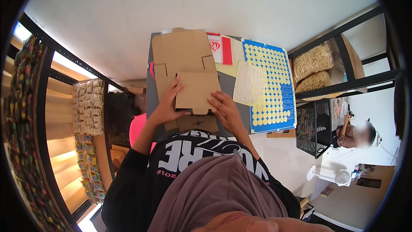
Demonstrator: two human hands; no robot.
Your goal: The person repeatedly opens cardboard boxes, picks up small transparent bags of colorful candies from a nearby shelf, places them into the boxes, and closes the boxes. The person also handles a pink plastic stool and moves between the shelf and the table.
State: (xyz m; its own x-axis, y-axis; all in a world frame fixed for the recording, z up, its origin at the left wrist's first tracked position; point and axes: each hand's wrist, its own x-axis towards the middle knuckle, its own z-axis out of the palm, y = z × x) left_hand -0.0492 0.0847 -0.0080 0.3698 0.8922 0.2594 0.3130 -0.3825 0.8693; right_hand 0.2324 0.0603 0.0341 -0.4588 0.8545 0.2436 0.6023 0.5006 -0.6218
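Note:
A brown cardboard box point(198, 88) lies in front of me on a larger unfolded cardboard blank point(182, 50) with cut slots and flaps. My left hand point(169, 103) holds the box's left side, fingers along the top edge and thumb at the near edge. Around the near right corner curls my right hand point(227, 109), its fingers resting on the top face. Close to my body, another cardboard panel point(198, 123) with a small dark mark sticks out below the box. What is under the box is hidden.
A grey table point(225, 82) holds a blue sheet of round yellow stickers point(268, 83), paper sheets point(249, 82) and a red-and-white packet point(220, 50). Shelves with bagged snacks point(88, 106) flank both sides. A black crate point(313, 127) and another person point(349, 135) are at right.

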